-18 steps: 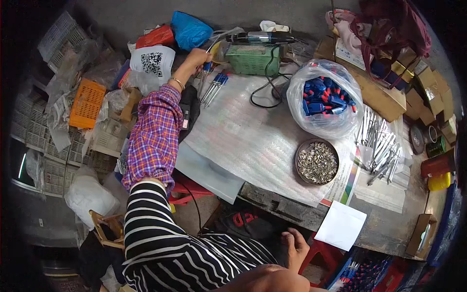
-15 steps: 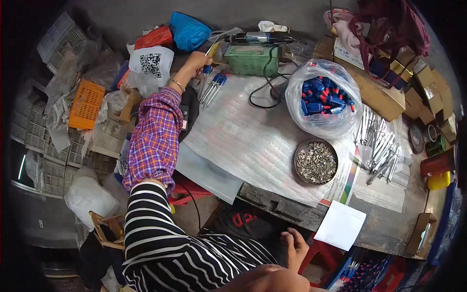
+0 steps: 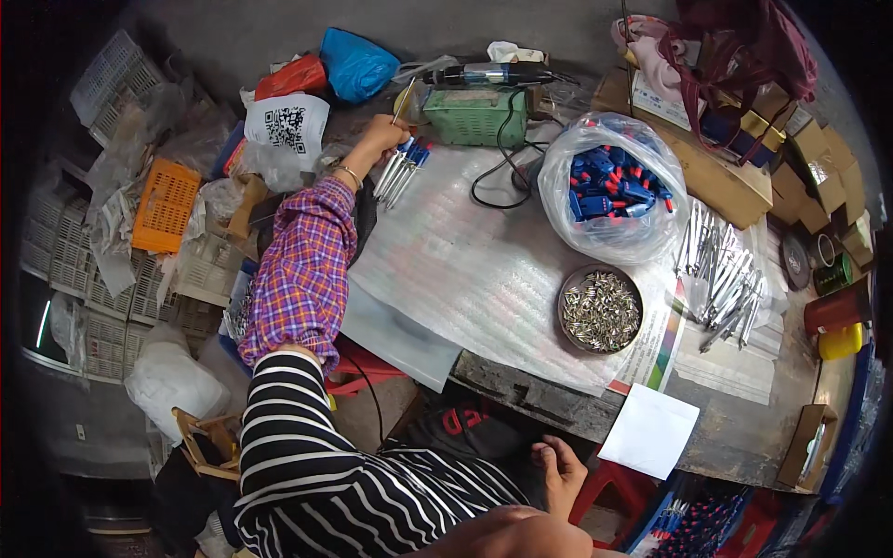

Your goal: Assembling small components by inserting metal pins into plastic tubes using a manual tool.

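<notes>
My left hand (image 3: 381,138) reaches to the far left of the table, its fingers closed at the blue end of a screwdriver-like tool (image 3: 406,145). The grip itself is partly hidden. Several such tools with blue handles and silver shafts (image 3: 398,179) lie side by side at that hand. Just above the fingers a thin, light rod (image 3: 406,98) slants upward; I cannot tell whether the hand holds it. My right hand (image 3: 562,472) rests low by my lap, below the table edge, its fingers loosely curled with nothing showing in them.
A plastic bag of blue and red handles (image 3: 595,244) stands right of centre. Nearer is a round bowl of small metal pieces (image 3: 562,316). Loose silver shafts (image 3: 724,270) lie at the right. Behind are a green box (image 3: 474,117) and a black cable (image 3: 502,167). An orange basket (image 3: 166,205) sits left.
My left hand has moved slightly nearer, down to the row of blue-handled tools, and more of the row shows beside the fingers. My right hand stays where it was.
</notes>
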### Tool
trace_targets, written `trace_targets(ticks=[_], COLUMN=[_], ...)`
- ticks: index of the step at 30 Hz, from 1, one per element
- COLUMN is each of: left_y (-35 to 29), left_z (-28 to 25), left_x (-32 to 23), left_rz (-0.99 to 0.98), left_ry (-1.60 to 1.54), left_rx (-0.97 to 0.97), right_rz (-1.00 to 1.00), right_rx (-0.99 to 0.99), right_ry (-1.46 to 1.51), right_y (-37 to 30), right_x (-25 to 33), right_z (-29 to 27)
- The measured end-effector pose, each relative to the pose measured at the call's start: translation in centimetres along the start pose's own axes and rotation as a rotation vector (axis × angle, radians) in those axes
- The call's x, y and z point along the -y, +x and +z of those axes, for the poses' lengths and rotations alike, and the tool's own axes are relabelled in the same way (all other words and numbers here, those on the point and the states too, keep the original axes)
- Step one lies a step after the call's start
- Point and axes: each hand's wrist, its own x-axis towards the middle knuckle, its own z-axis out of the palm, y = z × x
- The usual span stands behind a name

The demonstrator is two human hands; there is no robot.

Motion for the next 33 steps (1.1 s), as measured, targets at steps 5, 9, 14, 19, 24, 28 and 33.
trace_targets(ticks=[5,9,14,19,24,28,33], left_y=[0.2,-0.3,-2.3,-1.9,-4.2,-8.8,-14.0], left_z=[1.1,0.3,0.1,-0.4,-2.0,0.6,7.6], left_x=[0.8,0.5,-1.1,-1.1,-1.9,-5.1,-10.3], left_rz=[0.137,0.121,0.093,0.153,0.326,0.619,0.959], left_ry=[0.136,0.210,0.190,0.066,-0.030,-0.122,-0.031], left_rx=[-0.122,-0.127,-0.136,-0.103,-0.128,0.001,0.281], right_rz=[-0.004,-0.005,-0.033,-0.083,-0.119,-0.191,-0.230], right_rx=[-0.007,0.005,0.024,0.012,0.074,0.039,-0.006], right_ry=[-0.012,-0.011,-0.044,-0.070,-0.193,-0.236,-0.226], right_y=[0.1,0.1,0.1,-0.3,-1.3,-1.7,-2.0], right_x=[0.0,0.0,0.1,0.7,4.7,6.1,6.1], right_z=[0.0,0.0,0.0,-0.4,-1.2,-2.5,-3.1])
